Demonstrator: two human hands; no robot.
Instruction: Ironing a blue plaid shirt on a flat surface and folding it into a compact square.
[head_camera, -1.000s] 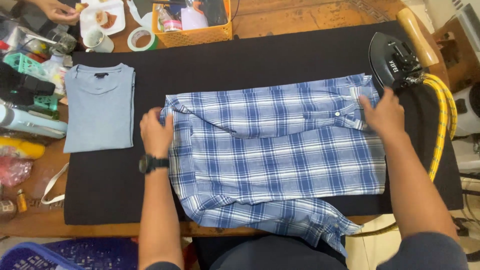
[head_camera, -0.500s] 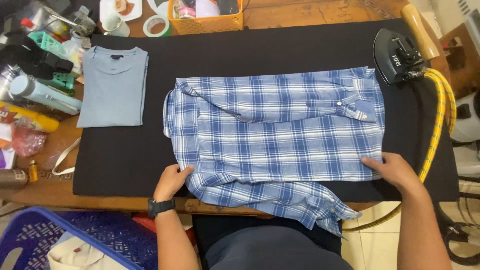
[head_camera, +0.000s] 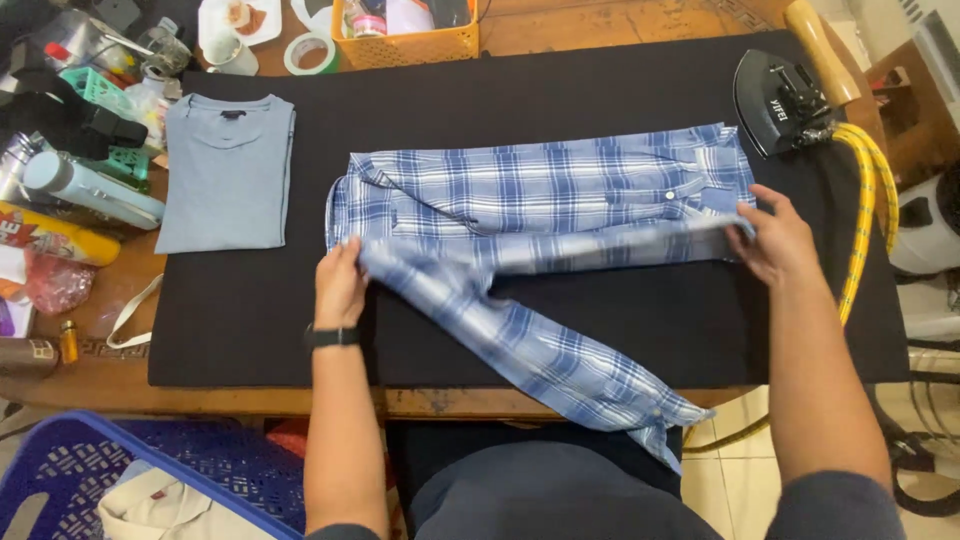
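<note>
A blue and white plaid shirt (head_camera: 540, 195) lies across a black ironing mat (head_camera: 600, 90), its near half folded up over the far half. My left hand (head_camera: 340, 283) grips the folded edge at the collar end. My right hand (head_camera: 775, 238) grips the same edge at the hem end. One sleeve (head_camera: 560, 365) trails diagonally toward me and hangs off the table's front edge. A folded grey T-shirt (head_camera: 228, 172) rests on the mat's left end. I wear a black watch on my left wrist.
A black iron (head_camera: 778, 98) with a yellow cord (head_camera: 870, 210) stands at the mat's far right. Bottles, a tape roll (head_camera: 310, 54), a cup and an orange basket (head_camera: 405, 42) crowd the left and back. A blue laundry basket (head_camera: 120, 470) sits by my left knee.
Both hands took the shirt's near edge and carried it away from me, folding the near half over the far half. The sleeve now trails across the mat.
</note>
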